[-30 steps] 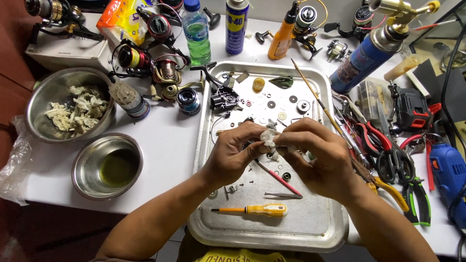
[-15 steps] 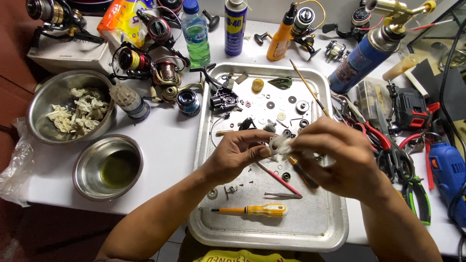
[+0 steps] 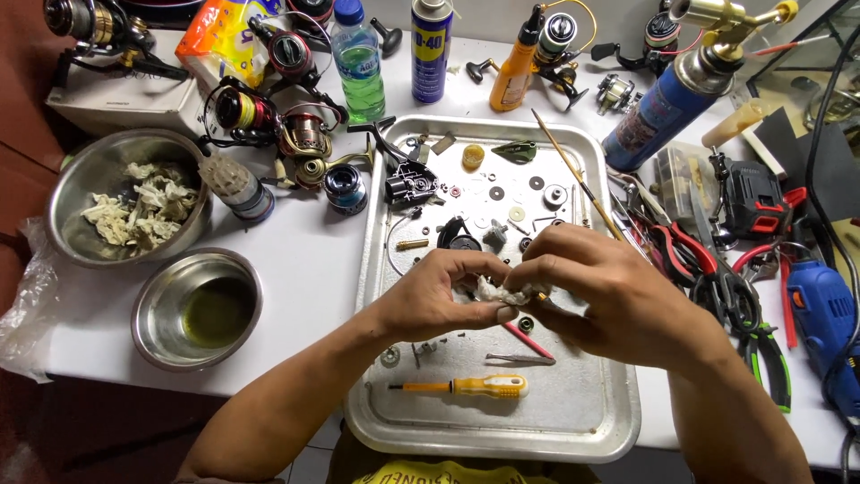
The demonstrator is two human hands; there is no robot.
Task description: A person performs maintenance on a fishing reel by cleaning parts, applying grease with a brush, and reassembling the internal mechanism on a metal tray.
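Observation:
Over a metal tray [image 3: 591,421], my left hand [image 3: 443,296] and my right hand [image 3: 609,291] meet around a small wad of white tissue [image 3: 497,291]. Both pinch it; a small part may be wrapped inside, but I cannot tell. Scattered on the tray are several small reel parts, among them washers [image 3: 515,213], a black reel body [image 3: 410,184] and a brass pin [image 3: 412,244]. A yellow-handled screwdriver [image 3: 475,386], tweezers [image 3: 520,359] and a red stick [image 3: 528,339] lie just below my hands.
Left of the tray are a steel bowl with oil [image 3: 197,309] and a bowl of used tissue [image 3: 125,197]. Fishing reels [image 3: 287,125], a green bottle [image 3: 358,58], spray cans [image 3: 432,49] and a blue torch canister [image 3: 672,99] line the back. Pliers [image 3: 717,278] and a blue drill [image 3: 829,323] lie on the right.
Both hands have shifted slightly within the tray while working the tissue wad between the fingers; the right hand now covers more of it. Nothing else moved.

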